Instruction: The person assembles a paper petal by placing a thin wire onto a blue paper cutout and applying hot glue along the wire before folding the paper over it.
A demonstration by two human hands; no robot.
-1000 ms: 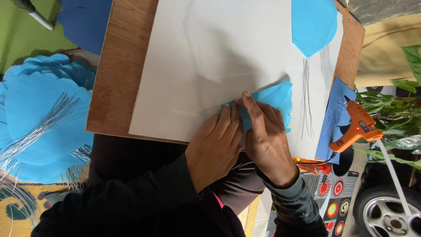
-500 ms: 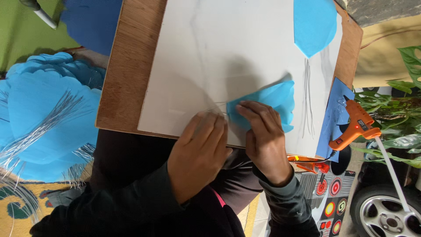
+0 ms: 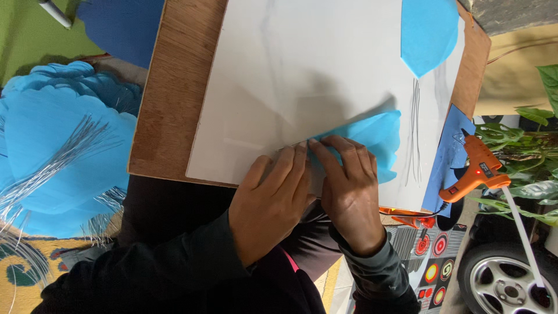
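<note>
A light blue paper petal [image 3: 376,135] lies on a white sheet [image 3: 308,75] that covers a wooden board [image 3: 174,99]. My right hand [image 3: 349,189] presses flat on the petal's near end. Beside it, my left hand [image 3: 270,200] has its fingertips on the sheet at the petal's edge, where a thin wire seems to lie. A second blue petal [image 3: 429,32] rests at the far right of the sheet. Thin silver wires [image 3: 415,131] lie on the sheet just right of the pressed petal.
An orange glue gun [image 3: 474,170] with a white glue stick sits off the board's right edge on a blue paper scrap [image 3: 447,154]. At the left are stacked blue petals [image 3: 52,145] with wire bundles [image 3: 52,166]. Green plant leaves [image 3: 532,145] and a car wheel [image 3: 505,285] lie at the right.
My left hand slid back off the petal, then returned with its fingertips at the petal's edge. My right hand stayed pressed on the petal. The view shifted slightly.
</note>
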